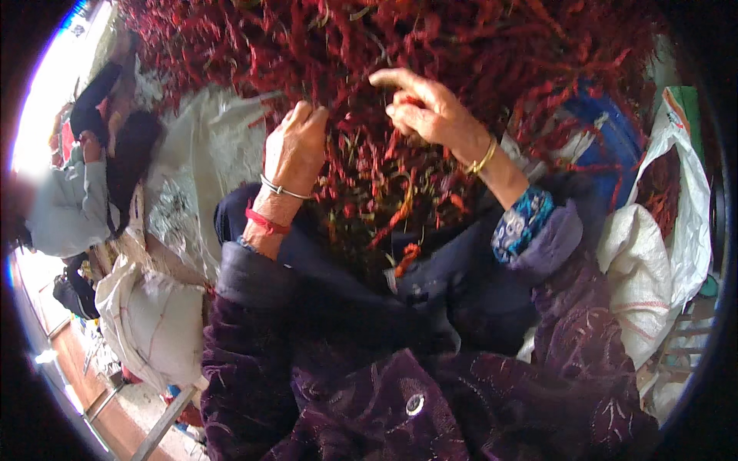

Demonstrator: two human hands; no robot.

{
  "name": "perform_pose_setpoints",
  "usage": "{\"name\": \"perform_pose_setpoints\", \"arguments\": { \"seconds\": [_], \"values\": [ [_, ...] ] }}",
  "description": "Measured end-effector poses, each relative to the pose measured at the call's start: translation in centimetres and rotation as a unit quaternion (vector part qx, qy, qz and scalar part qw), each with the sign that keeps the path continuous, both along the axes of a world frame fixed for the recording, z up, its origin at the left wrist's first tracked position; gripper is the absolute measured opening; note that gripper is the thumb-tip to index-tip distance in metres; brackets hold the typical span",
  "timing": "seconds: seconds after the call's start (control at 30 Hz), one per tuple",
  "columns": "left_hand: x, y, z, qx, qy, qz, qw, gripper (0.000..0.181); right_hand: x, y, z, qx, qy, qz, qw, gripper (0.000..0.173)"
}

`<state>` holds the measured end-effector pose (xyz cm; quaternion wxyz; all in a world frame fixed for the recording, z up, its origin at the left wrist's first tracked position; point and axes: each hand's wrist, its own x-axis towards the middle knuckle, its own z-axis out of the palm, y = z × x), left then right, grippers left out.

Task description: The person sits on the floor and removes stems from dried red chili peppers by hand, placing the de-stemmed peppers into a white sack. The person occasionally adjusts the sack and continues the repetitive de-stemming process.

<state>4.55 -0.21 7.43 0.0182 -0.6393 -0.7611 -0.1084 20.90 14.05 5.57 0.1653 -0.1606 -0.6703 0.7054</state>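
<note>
Dried red chili peppers (346, 46) lie in a large heap before me and reach down between my knees. My left hand (297, 138), with a metal bangle and a red cord at its wrist, is curled just above the heap's near left part; whether it pinches a pepper cannot be told. My right hand (424, 106) is over the peppers to the right, its index finger stretched out leftward and the other fingers bent. Something red shows between those bent fingers, probably a piece of pepper. A gold-coloured bangle is on that wrist.
Clear plastic sheeting (202, 132) lies left of the heap. A full white woven sack (155, 322) stands lower left, and another person (75, 196) sits at the far left. On the right are a blue sack (611, 144) and an open white sack (634, 276) with peppers beside it.
</note>
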Motion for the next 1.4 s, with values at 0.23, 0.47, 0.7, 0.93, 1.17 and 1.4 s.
{"name": "perform_pose_setpoints", "arguments": {
  "seconds": [0.23,0.47,0.7,0.93,1.17,1.4],
  "values": [
    [4.8,0.8,4.7,0.128,-0.161,-0.056,0.977,0.024,-0.8,-2.1,0.0,0.02,0.006,0.063,0.998,0.02],
    [6.1,-1.9,4.5,0.068,-0.638,0.219,0.735,0.019,0.7,-1.1,1.1,-0.359,-0.025,0.039,0.932,0.017],
    [8.4,-2.1,2.8,0.007,-0.686,0.241,0.687,0.013,0.5,-1.7,1.8,-0.322,-0.071,0.025,0.944,0.019],
    [8.0,-2.2,2.3,-0.044,-0.71,0.191,0.677,0.01,0.6,-1.9,0.7,-0.383,-0.043,0.058,0.921,0.03],
    [7.4,-2.6,2.1,-0.018,-0.715,0.195,0.671,0.009,0.6,-1.6,0.9,-0.453,-0.054,0.065,0.888,0.032],
    [4.2,-2.1,-0.9,0.089,-0.628,0.257,0.729,0.008,0.4,-1.3,0.9,-0.342,-0.033,0.039,0.938,0.031]
  ]
}}
